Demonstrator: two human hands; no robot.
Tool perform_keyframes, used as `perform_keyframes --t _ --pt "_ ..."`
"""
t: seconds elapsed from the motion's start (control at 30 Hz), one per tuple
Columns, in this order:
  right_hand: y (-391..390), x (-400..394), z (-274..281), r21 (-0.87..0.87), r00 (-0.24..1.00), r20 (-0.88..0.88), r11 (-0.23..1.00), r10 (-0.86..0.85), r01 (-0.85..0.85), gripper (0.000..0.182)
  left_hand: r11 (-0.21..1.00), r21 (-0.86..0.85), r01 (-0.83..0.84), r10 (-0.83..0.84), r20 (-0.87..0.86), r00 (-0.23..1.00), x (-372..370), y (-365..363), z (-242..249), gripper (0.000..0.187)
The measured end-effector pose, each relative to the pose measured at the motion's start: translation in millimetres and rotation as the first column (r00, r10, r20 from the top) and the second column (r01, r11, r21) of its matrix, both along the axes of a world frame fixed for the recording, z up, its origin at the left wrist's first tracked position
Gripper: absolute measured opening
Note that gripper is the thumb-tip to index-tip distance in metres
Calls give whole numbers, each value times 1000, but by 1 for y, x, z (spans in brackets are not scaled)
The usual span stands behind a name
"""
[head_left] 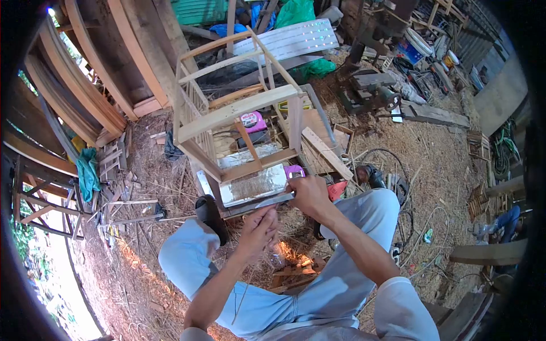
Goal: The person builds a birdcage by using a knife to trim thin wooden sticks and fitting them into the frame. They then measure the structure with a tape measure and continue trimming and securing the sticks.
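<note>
My right hand [310, 195] is closed round the purple handle [294, 171] of a handsaw. The saw's grey blade [274, 200] reaches left, just above my left hand [260, 228]. My left fingers are curled together near the blade; what they hold, if anything, is too small to make out. Beyond both hands a wooden frame [239, 111] stands on a low bench, with a white, worn block [253, 185] at its near side. A pink tape measure [253, 121] lies inside the frame.
Curved wooden pieces [79, 74] lean at the upper left. A vise [372, 94] stands at the upper right. A wooden strip [327, 152] lies right of the frame. A black cable [405, 170] crosses the shavings-covered ground [432, 187].
</note>
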State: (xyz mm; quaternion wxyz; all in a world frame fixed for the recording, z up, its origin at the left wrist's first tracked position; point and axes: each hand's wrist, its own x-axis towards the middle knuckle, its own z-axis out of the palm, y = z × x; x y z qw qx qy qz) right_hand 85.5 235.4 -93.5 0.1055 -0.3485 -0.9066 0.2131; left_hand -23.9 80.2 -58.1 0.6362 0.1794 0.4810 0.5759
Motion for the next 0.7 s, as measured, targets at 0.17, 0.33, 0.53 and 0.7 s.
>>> perform_keyframes --t 0.17,0.33,0.53,0.7 --pt "11 2 1 55 997 44 997 -63 60 15 999 39 6 -3 -77 997 -8 1 3 38" --pt "27 10 -3 117 955 61 952 -291 283 17 997 67 27 -20 -96 995 -7 -3 11 42" --pt "33 27 -7 -23 939 -92 943 -332 331 20 996 55 71 -69 -51 996 -20 -11 18 42" --pt "-15 1 -4 15 987 -158 999 -32 35 17 998 4 64 -64 1 998 -14 -2 6 44"
